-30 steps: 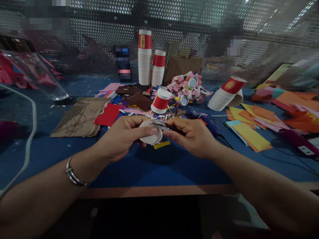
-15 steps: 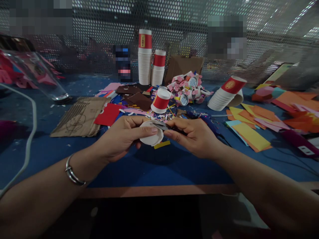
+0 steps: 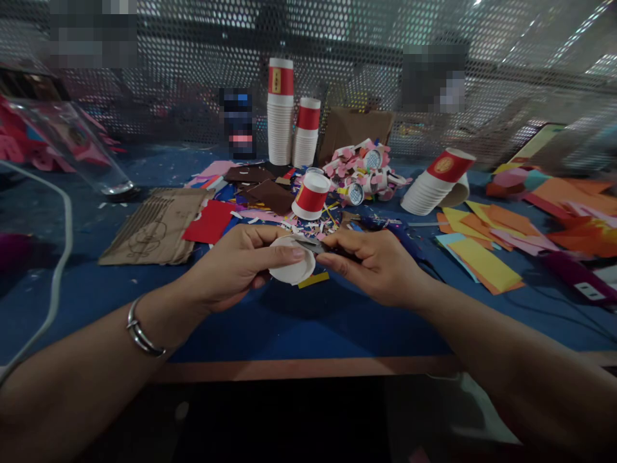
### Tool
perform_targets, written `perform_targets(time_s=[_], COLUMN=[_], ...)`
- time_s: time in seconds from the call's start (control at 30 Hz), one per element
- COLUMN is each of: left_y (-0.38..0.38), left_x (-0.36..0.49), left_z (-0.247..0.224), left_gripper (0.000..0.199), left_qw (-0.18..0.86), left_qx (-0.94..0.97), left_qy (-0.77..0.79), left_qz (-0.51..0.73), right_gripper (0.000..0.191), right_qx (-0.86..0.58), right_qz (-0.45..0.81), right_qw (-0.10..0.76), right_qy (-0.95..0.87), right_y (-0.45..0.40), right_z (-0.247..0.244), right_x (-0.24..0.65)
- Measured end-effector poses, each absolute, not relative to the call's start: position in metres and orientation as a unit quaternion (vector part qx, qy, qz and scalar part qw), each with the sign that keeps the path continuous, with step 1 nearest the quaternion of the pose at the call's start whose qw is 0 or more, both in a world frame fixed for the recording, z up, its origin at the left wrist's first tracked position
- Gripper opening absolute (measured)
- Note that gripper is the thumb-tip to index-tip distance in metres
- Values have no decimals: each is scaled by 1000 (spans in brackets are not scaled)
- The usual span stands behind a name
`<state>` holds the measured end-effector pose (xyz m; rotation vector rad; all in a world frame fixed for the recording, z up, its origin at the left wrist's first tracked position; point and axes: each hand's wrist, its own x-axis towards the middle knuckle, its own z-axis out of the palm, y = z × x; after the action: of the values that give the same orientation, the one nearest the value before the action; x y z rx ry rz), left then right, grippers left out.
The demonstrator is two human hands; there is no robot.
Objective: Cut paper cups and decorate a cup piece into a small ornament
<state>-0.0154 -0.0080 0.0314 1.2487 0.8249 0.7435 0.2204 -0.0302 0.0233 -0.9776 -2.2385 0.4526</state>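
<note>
My left hand (image 3: 245, 260) pinches a round white paper cup piece (image 3: 290, 270), with the thumb lying across its face. In my right hand (image 3: 373, 260) is a pair of scissors (image 3: 313, 245); the fingers cover the handles and the blades meet the upper right rim of the white piece. A yellow paper strip (image 3: 313, 280) lies on the table just behind the piece. Beyond my hands an upside-down red and white paper cup (image 3: 312, 195) rests among paper scraps (image 3: 318, 225).
Tall cup stacks (image 3: 280, 128) stand at the back, and another stack (image 3: 436, 182) leans at the right. Coloured paper sheets (image 3: 482, 260) lie to the right. A cardboard piece (image 3: 154, 228), a red sheet (image 3: 208, 222), a glass bottle (image 3: 81, 141) and a white cable (image 3: 65, 238) are at the left.
The scissor blades look slightly more apart at the rim of the white piece. Both hands stay in nearly the same place.
</note>
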Motion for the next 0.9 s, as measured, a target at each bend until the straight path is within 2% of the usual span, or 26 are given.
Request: perform_targets(time_s=[0.43,0.9], left_y=[-7,-8], left_x=[-13,-14], left_z=[27,33], left_gripper=[28,25], left_qw=[689,678], left_qx=[525,541], left_qy=[385,386], left_qz=[319,314], right_gripper=[32,34], right_qx=[-363,-369], right_qz=[151,171], right_qw=[322,328], right_qy=[-861,-853], right_y=[-26,-28], right_z=[17,20], right_x=[219,219])
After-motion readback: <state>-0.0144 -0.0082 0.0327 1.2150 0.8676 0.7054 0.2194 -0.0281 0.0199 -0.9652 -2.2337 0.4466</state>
